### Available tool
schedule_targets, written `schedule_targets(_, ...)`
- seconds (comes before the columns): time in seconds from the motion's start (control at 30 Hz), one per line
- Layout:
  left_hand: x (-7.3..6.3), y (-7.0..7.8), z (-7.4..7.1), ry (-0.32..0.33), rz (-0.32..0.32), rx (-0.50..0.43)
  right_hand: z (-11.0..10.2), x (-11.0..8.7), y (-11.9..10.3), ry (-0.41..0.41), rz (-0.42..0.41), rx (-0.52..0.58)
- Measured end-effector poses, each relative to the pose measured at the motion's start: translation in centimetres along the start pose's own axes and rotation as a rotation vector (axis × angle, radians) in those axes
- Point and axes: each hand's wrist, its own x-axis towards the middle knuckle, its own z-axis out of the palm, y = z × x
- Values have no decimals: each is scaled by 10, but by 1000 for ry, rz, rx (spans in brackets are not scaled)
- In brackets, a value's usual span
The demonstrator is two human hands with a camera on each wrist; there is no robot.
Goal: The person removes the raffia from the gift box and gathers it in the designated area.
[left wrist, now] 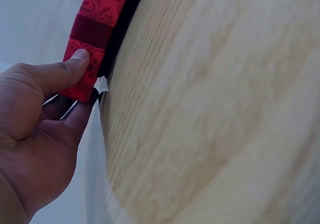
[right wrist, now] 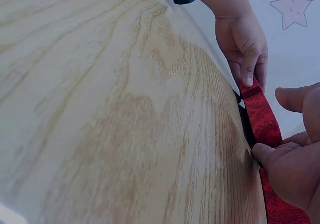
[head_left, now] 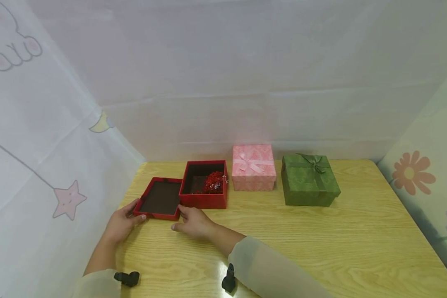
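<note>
While left fingers [left wrist: 80, 118] pinch lid [head_left: 161, 198] | right fingers [right wrist: 272, 157], parted, touch it

Pink ribboned box [head_left: 253, 169] just beside green ribboned box [head_left: 310, 181].

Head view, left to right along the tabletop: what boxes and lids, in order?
Upturned red square lid with dark lining → open red square box → ribbon-tied pink square box → ribbon-tied green square box

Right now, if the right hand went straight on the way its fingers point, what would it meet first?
The red lid, by its near right corner; the fingers of the right hand seem to touch it, though exact contact is hard to judge.
</note>
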Motion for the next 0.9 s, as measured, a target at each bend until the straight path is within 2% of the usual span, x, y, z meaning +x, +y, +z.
schedule_targets(0.1,0,-1,2,22,-6,-8,0,0,-1,-3,4,2)
schedule_targets(0.33,-3,-2,7,64,18,-75,-2,3,1,-20,22,110)
schedule_targets(0.63,-7,-2,9,119,16,-94,-1,-1,-1,-19,24,127)
schedule_targets(0.9,-9,-1,10,114,2,-85,-1,-1,-2,-25,26,128)
